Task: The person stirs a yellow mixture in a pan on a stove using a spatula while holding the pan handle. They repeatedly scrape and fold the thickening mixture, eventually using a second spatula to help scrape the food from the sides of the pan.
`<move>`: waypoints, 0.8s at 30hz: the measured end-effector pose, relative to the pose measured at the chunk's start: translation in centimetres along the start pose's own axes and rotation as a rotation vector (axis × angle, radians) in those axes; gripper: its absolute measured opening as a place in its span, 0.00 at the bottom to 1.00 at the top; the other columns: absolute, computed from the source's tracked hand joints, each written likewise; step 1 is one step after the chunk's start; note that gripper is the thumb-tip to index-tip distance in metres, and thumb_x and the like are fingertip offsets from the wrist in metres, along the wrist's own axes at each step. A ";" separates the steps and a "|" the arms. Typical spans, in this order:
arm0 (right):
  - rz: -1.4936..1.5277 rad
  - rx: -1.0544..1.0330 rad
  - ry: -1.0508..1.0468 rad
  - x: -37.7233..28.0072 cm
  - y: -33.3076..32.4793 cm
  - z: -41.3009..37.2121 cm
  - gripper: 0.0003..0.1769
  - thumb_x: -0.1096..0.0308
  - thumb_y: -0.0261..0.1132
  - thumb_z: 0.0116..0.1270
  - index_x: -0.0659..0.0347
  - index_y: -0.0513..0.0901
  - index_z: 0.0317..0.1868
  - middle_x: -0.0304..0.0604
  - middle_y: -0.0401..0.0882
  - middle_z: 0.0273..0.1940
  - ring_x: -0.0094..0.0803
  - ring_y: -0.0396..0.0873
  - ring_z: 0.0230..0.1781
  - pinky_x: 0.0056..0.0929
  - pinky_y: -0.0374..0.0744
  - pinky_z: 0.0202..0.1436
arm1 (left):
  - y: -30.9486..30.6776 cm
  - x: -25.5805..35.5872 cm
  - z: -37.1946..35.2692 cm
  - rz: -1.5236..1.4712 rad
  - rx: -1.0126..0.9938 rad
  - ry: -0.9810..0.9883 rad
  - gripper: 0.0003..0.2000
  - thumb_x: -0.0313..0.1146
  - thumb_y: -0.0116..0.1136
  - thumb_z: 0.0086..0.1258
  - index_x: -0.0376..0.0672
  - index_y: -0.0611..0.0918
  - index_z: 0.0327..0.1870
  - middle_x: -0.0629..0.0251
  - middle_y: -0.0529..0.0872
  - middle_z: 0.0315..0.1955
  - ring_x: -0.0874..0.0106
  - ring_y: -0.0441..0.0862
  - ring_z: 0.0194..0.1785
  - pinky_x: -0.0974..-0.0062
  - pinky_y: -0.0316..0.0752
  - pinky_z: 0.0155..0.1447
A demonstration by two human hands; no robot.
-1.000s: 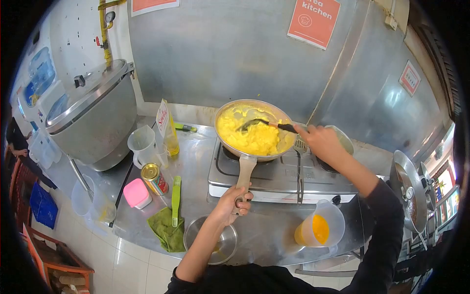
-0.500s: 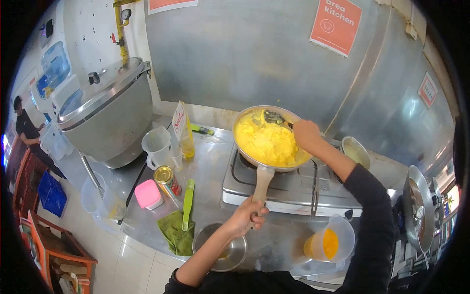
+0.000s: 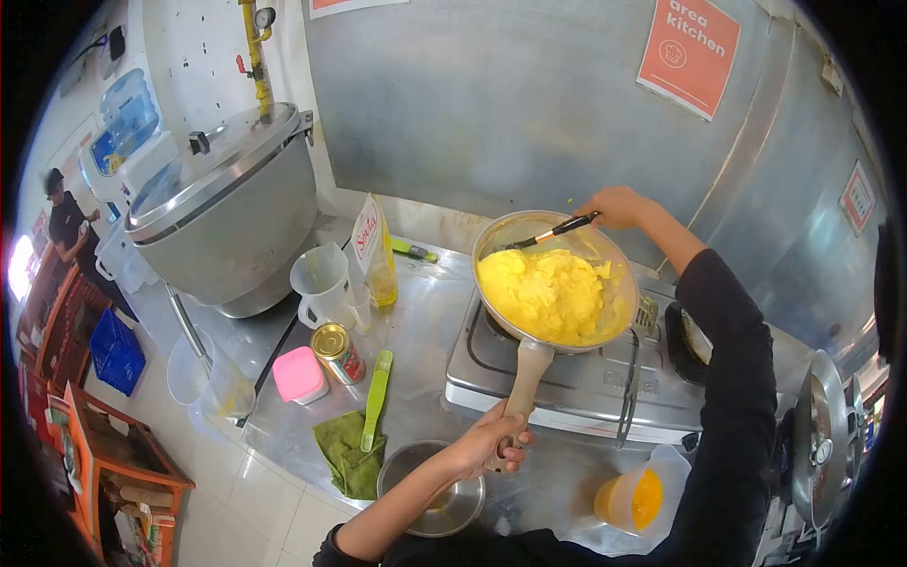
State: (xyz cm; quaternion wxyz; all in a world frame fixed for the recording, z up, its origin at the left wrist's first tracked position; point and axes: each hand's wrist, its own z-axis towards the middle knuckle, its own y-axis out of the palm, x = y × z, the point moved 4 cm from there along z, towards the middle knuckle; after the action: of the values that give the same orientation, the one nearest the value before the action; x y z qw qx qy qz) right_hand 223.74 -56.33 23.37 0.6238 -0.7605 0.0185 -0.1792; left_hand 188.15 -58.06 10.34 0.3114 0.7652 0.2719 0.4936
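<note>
My left hand is closed round the beige handle of a frying pan on the gas stove. A thick, soft yellow mass, like scrambled egg, is heaped in the pan's near half. At the pan's far rim, my right hand grips a spatula by its black handle. The spatula's dark head rests near the pan's far left wall, partly out of sight behind the yellow mass.
Tongs lie across the stove. Right front stands a jug of orange-yellow liquid; left of it, a metal bowl. A green cloth, a tin and a pink-lidded tub are further left. A person stands far left.
My right hand has moved back and lifted, drawing the spatula to the pan's far left wall. The yellow mass is bunched closer to the handle side. The view has shifted slightly.
</note>
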 end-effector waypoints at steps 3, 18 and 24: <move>-0.109 0.080 -0.119 -0.8 -0.3 -2.3 0.20 0.67 0.57 0.56 0.41 0.74 0.51 0.38 0.78 0.34 0.35 0.75 0.36 0.38 0.73 0.39 | -0.1 -0.2 0.1 -0.014 -0.016 0.022 0.16 0.38 0.41 0.67 0.48 0.60 0.53 0.72 0.64 0.26 0.84 0.58 0.20 0.85 0.60 0.23; -0.079 0.177 0.252 -6.5 -6.6 -24.7 0.24 0.64 0.58 0.54 0.35 0.71 0.54 0.43 0.73 0.24 0.40 0.73 0.25 0.37 0.72 0.29 | -0.9 -0.3 0.0 -0.106 -0.010 0.076 0.12 0.36 0.42 0.66 0.47 0.63 0.48 0.71 0.67 0.26 0.84 0.59 0.19 0.85 0.58 0.21; -0.182 0.023 0.215 -7.7 -5.1 -25.6 0.23 0.63 0.60 0.53 0.38 0.73 0.52 0.45 0.74 0.23 0.42 0.73 0.25 0.39 0.71 0.30 | -0.6 -0.2 0.0 -0.118 0.027 0.102 0.14 0.36 0.42 0.67 0.44 0.64 0.52 0.71 0.66 0.25 0.85 0.57 0.18 0.88 0.56 0.19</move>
State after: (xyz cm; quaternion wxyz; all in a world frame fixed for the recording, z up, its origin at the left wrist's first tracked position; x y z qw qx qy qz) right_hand 207.97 -77.38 30.31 0.6081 -0.7284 0.0142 -0.3155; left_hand 188.02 -57.79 9.77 0.3153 0.7258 0.3387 0.5091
